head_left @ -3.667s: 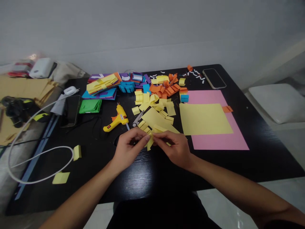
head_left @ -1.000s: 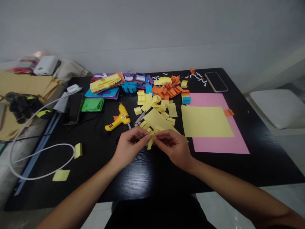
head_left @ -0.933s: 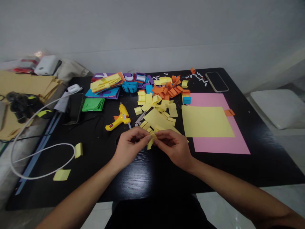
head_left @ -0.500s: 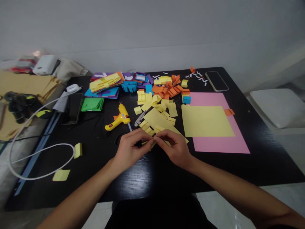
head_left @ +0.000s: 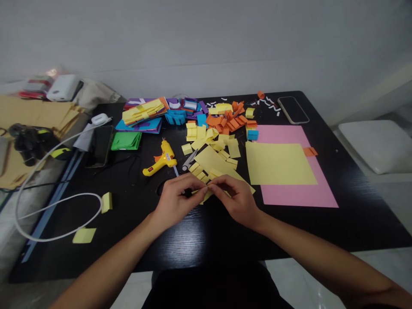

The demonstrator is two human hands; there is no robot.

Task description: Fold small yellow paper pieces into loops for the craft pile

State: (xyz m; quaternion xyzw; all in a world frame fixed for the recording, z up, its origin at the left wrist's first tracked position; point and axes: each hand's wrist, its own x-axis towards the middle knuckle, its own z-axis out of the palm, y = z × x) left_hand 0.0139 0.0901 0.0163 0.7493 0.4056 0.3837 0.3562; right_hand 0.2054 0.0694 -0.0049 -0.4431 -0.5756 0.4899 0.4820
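Both hands meet at the near edge of a spread of yellow paper. My left hand (head_left: 180,196) is closed in a pinch, thumb against forefinger. Its fingertips touch those of my right hand (head_left: 237,198), which pinches the same way. Between and just below the fingertips a small yellow paper piece (head_left: 206,197) shows, mostly covered by the fingers. Beyond the hands lie a larger yellow sheet (head_left: 210,158) and several folded yellow paper pieces (head_left: 198,171). Grey-handled scissors (head_left: 189,160) rest at the left of these pieces.
A yellow glue gun (head_left: 162,159) lies left of the scissors. Orange folded strips (head_left: 227,122) are heaped behind. On the right, a yellow sheet (head_left: 280,163) overlaps a pink sheet (head_left: 299,196); a phone (head_left: 292,110) lies beyond. A white cable (head_left: 61,199) loops at left.
The hands stay pinched together in nearly the same place, with only a slight shift of the fingers. The whole view has moved a little; nothing on the table has changed.
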